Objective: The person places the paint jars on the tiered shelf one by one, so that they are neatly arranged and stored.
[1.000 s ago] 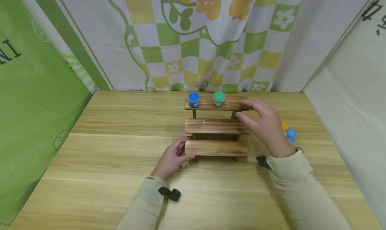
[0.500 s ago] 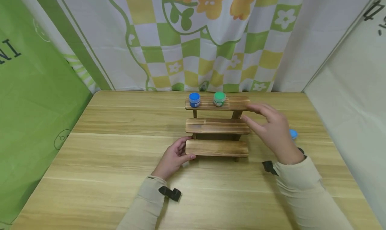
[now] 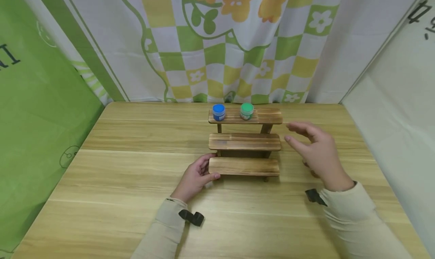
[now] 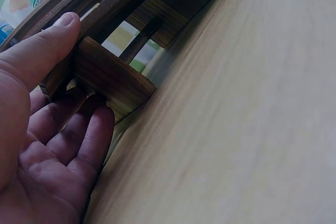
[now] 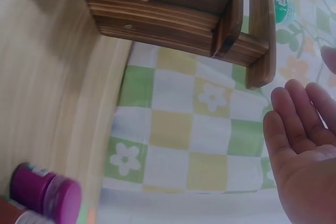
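Note:
A three-tier wooden display stand (image 3: 244,166) stands on the table. On its top tier sit a blue-lidded jar (image 3: 219,113) and, to its right, a green-lidded jar (image 3: 247,111). My left hand (image 3: 193,177) grips the left end of the bottom tier; the left wrist view shows the thumb (image 4: 58,38) over the board and the other fingers curled beneath. Off the stand's right side, my right hand (image 3: 317,153) hangs in the air, holding nothing, its fingers (image 5: 291,116) loosely extended.
In the right wrist view a purple jar (image 5: 47,192) lies on the table beside a reddish-brown one (image 5: 16,214). The head view has these mostly hidden behind the right hand. A checkered curtain (image 3: 217,59) hangs behind the table (image 3: 136,138).
My right hand has drawn away from the right end of the top tier, moving right and toward me. The left hand, stand and two jars on top stay put.

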`<state>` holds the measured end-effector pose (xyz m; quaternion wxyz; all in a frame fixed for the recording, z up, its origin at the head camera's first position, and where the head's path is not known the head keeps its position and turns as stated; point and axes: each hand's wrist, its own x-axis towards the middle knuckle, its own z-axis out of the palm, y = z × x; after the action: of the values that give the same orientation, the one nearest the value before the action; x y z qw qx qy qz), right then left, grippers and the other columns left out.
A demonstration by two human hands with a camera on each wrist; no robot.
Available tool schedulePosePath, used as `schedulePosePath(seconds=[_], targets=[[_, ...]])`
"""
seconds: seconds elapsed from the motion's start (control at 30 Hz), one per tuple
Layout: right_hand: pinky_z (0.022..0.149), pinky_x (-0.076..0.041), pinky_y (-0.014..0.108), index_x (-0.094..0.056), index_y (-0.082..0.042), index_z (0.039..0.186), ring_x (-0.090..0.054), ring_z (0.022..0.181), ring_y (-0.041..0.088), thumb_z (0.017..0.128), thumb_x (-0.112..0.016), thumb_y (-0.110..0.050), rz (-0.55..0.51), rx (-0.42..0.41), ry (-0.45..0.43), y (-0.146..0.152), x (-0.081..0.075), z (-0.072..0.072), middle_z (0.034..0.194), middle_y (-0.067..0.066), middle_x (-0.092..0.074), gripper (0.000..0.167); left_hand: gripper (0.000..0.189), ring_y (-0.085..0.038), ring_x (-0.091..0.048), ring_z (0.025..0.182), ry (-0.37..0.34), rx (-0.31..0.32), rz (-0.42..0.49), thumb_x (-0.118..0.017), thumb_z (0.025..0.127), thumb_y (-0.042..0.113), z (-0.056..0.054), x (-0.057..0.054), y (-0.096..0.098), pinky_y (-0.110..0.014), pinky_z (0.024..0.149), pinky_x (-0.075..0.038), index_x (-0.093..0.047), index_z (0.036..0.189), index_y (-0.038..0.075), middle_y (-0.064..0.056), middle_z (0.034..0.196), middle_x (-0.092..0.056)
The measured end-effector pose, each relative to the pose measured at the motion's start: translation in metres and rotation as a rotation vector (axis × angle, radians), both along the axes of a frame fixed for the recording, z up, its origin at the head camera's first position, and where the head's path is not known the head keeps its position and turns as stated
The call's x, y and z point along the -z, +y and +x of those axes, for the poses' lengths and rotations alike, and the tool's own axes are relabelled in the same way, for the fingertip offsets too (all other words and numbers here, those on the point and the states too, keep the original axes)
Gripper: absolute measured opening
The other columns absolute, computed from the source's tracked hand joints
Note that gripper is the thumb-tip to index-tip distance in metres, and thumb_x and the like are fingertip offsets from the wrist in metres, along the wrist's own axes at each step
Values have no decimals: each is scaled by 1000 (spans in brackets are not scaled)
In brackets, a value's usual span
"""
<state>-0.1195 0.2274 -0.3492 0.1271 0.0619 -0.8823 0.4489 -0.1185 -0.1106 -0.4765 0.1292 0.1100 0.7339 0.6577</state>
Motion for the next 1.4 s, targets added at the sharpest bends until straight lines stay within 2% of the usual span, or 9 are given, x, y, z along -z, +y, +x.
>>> schedulePosePath(seconds=[0.1, 0.17, 0.33, 0.47, 0.57, 0.7, 1.0, 1.27, 1.4], targets=[[37, -46, 24, -64, -14, 133, -52, 46, 9, 95, -72, -33, -53, 2, -105, 8, 2, 4, 135, 10, -62, 44, 69, -25, -50, 136, -1, -2, 4, -79, 86, 9, 0, 0, 0, -32, 112, -41, -46, 147, 6, -11, 148, -52], [34, -44, 27, -63, -13, 134, -45, 38, 15, 95, -71, -34, -78, 0, -144, 12, 3, 6, 135, 12, -61, 46, 69, -25, -50, 136, -3, -4, 5, -79, 86, 9, 0, 0, 0, -32, 112, -41, -46, 147, 6, -11, 148, -52], [45, -56, 29, -61, -11, 136, -60, 53, 14, 96, -70, -34, -77, 1, -205, 23, 4, 11, 135, 14, -61, 48, 69, -24, -49, 136, -11, -7, 6, -79, 86, 7, 0, -1, 1, -31, 112, -41, -46, 147, 7, -10, 148, -52], [51, -60, 32, -60, -11, 136, -67, 73, 4, 94, -70, -42, -39, 21, -248, 36, 6, 17, 135, 10, -61, 53, 68, -24, -50, 136, -14, -7, 13, -78, 86, 6, 0, -1, 1, -31, 112, -41, -47, 147, 6, -11, 148, -52], [69, -58, 17, -63, -12, 133, -61, 93, -7, 93, -72, -42, 22, 42, -222, 46, 8, 21, 131, 2, -65, 51, 69, -25, -50, 135, -15, -7, 17, -78, 86, 6, 1, -1, 1, -31, 111, -43, -46, 147, 6, -12, 148, -52], [84, -41, 1, -65, -12, 129, -55, 106, -12, 93, -74, -36, 49, 47, -181, 58, 14, 26, 123, -10, -68, 45, 69, -26, -51, 134, -17, -7, 19, -78, 86, 6, 2, -2, 1, -31, 110, -44, -46, 147, 6, -13, 148, -52], [79, -43, 0, -65, -3, 126, -56, 102, -13, 94, -74, -25, 73, 36, -120, 81, 27, 36, 113, -24, -64, 41, 68, -25, -52, 134, -18, -10, 19, -78, 86, 5, 1, -1, 2, -30, 109, -45, -46, 147, 7, -11, 147, -53], [74, -44, 1, -61, -6, 134, -47, 100, -22, 95, -71, -36, 139, 59, -225, 105, 33, 44, 119, -16, -65, 50, 68, -25, -52, 134, -13, -11, 14, -78, 86, 6, 1, 1, 1, -30, 110, -44, -47, 147, 6, -11, 148, -53], [72, -43, 1, -59, -6, 136, -53, 105, -12, 96, -68, -40, 192, 66, -270, 116, 38, 45, 125, -2, -64, 54, 69, -25, -52, 134, -9, -7, 13, -79, 86, 8, 1, 1, 1, -31, 110, -43, -46, 147, 7, -12, 148, -53]])
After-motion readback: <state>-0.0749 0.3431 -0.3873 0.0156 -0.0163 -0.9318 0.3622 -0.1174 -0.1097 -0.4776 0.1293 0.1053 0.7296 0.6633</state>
